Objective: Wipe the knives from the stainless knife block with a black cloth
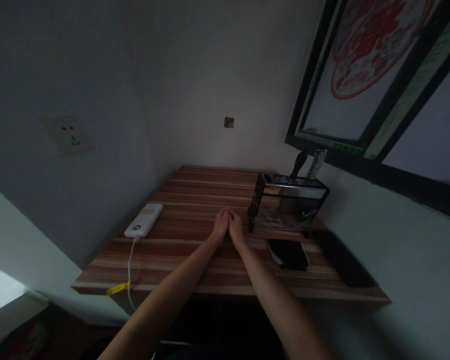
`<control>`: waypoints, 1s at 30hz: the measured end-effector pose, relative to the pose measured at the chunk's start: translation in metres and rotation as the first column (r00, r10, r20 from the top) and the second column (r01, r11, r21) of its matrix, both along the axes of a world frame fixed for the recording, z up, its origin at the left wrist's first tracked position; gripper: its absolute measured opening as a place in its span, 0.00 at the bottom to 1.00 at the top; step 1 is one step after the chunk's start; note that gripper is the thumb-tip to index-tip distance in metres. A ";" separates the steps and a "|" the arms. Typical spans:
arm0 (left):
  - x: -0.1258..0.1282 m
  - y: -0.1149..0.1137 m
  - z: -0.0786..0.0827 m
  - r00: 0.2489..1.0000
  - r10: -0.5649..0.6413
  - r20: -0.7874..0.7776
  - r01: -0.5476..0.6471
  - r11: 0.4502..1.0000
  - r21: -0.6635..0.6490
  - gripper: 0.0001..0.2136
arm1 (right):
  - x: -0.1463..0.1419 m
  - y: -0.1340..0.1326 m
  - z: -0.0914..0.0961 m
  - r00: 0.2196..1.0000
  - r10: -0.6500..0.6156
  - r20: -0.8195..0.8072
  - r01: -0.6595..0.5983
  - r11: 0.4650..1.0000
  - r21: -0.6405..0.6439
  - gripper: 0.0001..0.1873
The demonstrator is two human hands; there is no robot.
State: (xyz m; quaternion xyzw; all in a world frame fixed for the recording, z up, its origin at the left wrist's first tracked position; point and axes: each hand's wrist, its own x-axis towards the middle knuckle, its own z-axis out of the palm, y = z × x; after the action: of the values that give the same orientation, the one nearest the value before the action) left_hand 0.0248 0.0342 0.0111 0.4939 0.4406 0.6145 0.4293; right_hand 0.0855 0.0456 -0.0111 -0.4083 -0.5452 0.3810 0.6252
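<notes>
Left hand point(220, 223) and right hand point(235, 228) meet at centre frame; finger curl cannot be told. Rack point(288, 206) with black handle point(299, 163), right of centre: rightward swing could knock it. White cable point(129, 265), lower left: left forearm point(187, 274) could snag it.

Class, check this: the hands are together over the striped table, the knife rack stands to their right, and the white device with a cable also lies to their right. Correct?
Only the white device is misplaced: the head view shows it, with its cable, lying to the left of the left hand and right hand. The rest holds.
</notes>
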 end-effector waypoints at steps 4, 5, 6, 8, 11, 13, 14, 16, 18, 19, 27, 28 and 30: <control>-0.001 0.000 0.001 1.000 0.002 -0.006 -0.002 1.000 -0.003 0.11 | 0.000 0.000 -0.001 1.000 -0.003 -0.003 0.003 1.000 -0.004 0.12; -0.001 0.000 0.001 1.000 0.001 -0.007 -0.002 1.000 -0.003 0.11 | 0.000 0.000 -0.001 1.000 -0.002 -0.005 0.002 1.000 -0.005 0.12; -0.001 0.000 0.001 1.000 0.001 -0.009 -0.001 1.000 -0.004 0.11 | 0.000 0.000 -0.001 1.000 0.000 -0.006 0.000 1.000 -0.006 0.12; -0.001 0.000 0.001 1.000 0.000 -0.010 -0.001 1.000 -0.005 0.11 | 0.000 0.001 -0.001 1.000 0.008 -0.007 -0.008 1.000 -0.008 0.13; 0.000 0.000 0.000 1.000 0.004 -0.010 -0.004 1.000 -0.004 0.11 | 0.000 0.000 -0.001 1.000 0.023 -0.007 -0.023 1.000 -0.010 0.13; 0.000 -0.001 0.000 1.000 0.006 -0.009 -0.006 1.000 -0.003 0.11 | 0.000 0.000 -0.001 0.999 0.031 -0.007 -0.031 0.999 -0.009 0.13; 0.000 -0.001 0.001 1.000 0.006 -0.008 -0.006 1.000 -0.002 0.11 | 0.000 0.000 -0.001 0.999 0.034 -0.007 -0.034 0.999 -0.009 0.12; -0.001 -0.001 0.001 1.000 0.001 -0.005 -0.001 1.000 0.001 0.11 | 0.000 0.001 -0.001 0.999 0.038 -0.007 -0.038 0.999 -0.011 0.12; -0.001 -0.002 0.002 1.000 -0.003 0.000 0.003 1.000 0.002 0.11 | 0.000 0.001 -0.001 0.999 0.036 -0.007 -0.036 0.999 -0.015 0.12; -0.001 -0.002 0.002 1.000 -0.003 0.002 0.003 1.000 0.001 0.11 | 0.000 0.002 -0.001 0.999 0.034 -0.006 -0.034 0.999 -0.018 0.12; -0.002 -0.002 0.002 0.999 -0.006 0.033 0.007 1.000 -0.009 0.10 | -0.002 -0.001 0.001 1.000 0.002 0.012 -0.001 1.000 -0.021 0.10; -0.002 -0.001 0.002 0.999 -0.007 0.040 0.007 1.000 -0.011 0.10 | -0.003 -0.002 0.002 1.000 -0.008 0.015 0.009 1.000 -0.019 0.10; -0.003 0.000 0.001 0.999 -0.010 0.054 0.011 1.000 -0.016 0.09 | -0.003 -0.005 0.005 0.999 -0.040 0.018 0.040 0.999 -0.013 0.09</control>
State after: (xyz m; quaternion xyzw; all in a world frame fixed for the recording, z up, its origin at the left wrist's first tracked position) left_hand 0.0223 0.0342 0.0122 0.4759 0.4314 0.6217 0.4483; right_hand 0.0824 0.0408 -0.0065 -0.4268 -0.5399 0.3686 0.6249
